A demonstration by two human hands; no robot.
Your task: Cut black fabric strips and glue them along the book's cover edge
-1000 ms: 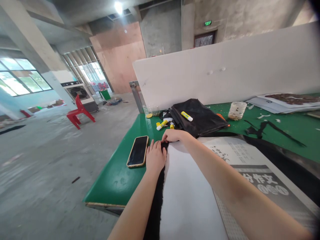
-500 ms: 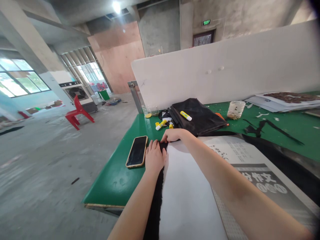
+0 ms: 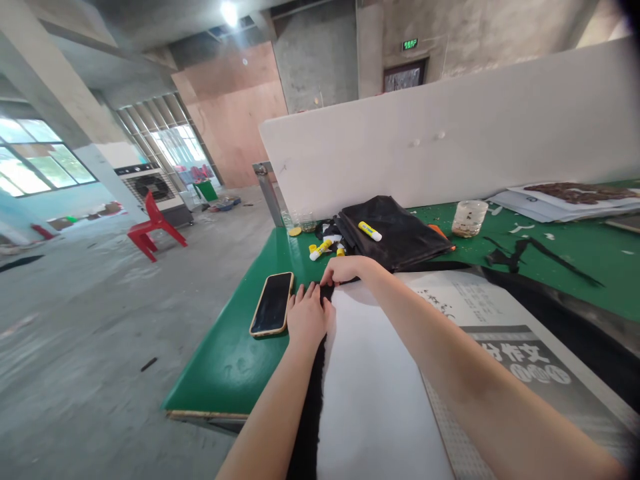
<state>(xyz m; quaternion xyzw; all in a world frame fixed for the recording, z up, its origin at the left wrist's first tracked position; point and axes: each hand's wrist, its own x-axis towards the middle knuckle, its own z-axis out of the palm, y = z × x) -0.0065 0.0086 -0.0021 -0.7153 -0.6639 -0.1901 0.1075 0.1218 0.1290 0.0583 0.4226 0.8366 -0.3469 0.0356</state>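
Observation:
My left hand (image 3: 306, 319) lies flat with fingers stretched out, pressing the far left corner of a black sheet (image 3: 306, 413). Beside it, my right hand (image 3: 344, 269) has its fingers bent down and closed on the same sheet's far edge; the fingertips are partly hidden. A white sheet (image 3: 370, 400) with a rough torn left edge rests on the black one. Under my right forearm lies a printed page (image 3: 525, 360) with large characters. Close to my left fingers is a phone (image 3: 273, 303) with a dark screen.
A folded black cloth-like bundle (image 3: 400, 233) bears a yellow glue stick (image 3: 370, 231); another glue stick (image 3: 321, 250) lies nearby. A clear plastic cup (image 3: 470, 219), black scraps (image 3: 517, 253) and stacked papers (image 3: 530, 207) sit farther right. A white board (image 3: 440, 147) stands along the green table's (image 3: 225, 373) back.
The view has shifted very slightly. Both hands stay at the black sheet's far corner, with hardly any visible movement.

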